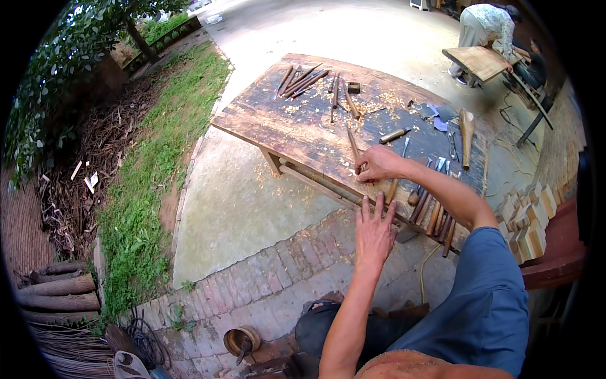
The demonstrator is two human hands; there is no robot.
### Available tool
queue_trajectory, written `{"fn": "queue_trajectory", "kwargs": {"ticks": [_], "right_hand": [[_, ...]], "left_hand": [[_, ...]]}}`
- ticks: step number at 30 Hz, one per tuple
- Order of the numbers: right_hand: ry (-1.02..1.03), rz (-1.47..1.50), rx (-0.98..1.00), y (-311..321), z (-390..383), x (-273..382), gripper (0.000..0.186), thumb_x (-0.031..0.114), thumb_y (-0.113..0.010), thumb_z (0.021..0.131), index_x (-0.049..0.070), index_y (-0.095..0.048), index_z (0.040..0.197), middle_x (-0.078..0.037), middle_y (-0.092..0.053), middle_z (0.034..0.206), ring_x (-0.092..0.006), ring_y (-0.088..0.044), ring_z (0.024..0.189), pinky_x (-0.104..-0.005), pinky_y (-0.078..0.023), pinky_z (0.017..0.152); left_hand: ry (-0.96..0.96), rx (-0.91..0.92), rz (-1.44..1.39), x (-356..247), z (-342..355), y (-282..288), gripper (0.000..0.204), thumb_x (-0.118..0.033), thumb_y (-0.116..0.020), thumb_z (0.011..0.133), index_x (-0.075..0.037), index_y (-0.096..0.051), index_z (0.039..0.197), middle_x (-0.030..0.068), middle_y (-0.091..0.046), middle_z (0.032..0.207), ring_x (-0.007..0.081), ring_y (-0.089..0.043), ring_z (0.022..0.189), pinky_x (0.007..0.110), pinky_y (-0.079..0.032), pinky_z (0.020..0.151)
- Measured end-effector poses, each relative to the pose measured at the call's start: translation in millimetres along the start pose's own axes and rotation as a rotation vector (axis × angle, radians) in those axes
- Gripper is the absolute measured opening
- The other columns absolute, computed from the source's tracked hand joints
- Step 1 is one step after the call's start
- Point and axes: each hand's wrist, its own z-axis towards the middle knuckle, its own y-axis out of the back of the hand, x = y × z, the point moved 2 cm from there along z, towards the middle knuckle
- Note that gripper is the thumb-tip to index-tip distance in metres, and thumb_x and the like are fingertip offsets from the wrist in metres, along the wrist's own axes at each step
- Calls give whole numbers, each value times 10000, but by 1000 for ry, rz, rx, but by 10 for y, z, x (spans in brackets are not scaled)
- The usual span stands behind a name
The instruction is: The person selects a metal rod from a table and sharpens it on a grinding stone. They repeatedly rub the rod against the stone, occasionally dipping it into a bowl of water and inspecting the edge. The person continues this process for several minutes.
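My right hand (377, 163) on the worn wooden workbench (303, 126), fingers pinched around a slim wooden-handled chisel (352, 144) near the front edge, my left hand (373, 234) spread flat, holding nothing, just below that edge, more chisels (302, 81) at the far side

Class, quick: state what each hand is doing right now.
Left hand: open, fingers spread, holding nothing.
Right hand: closed around a long wooden-handled chisel on the workbench.
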Motion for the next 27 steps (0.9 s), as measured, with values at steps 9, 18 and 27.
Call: {"fn": "queue_trajectory", "kwargs": {"ticks": [9, 18, 27], "right_hand": [[-99, -36, -17, -50, -370, 76, 305, 391, -797, 832, 111, -826, 948, -158, -783, 841, -378, -758, 800, -477, -590, 751], [-164, -26, 7, 139, -238, 104, 334, 389, -764, 874, 80, -834, 980, -175, -793, 872, -381, -767, 844, -490, -597, 795], [20, 65, -495, -275, 1191, -125, 350, 299, -636, 1010, 62, -743, 1245, -212, -769, 1103, -406, -737, 1016, -497, -582, 924]], "left_hand": [[-30, -23, -80, 17, 33, -201, 533, -335, -726, 977, -116, -654, 1458, 102, -494, 1653, 343, -433, 1542, 549, -399, 1205], [-71, -19, -109, 2, 33, -239, 458, -285, -730, 976, -173, -708, 1420, 93, -512, 1640, 369, -462, 1527, 533, -457, 1160], [-25, 70, -190, -3, -13, -125, 517, -300, -763, 949, -196, -691, 1449, 205, -386, 1711, 366, -385, 1584, 516, -465, 1179]]}}
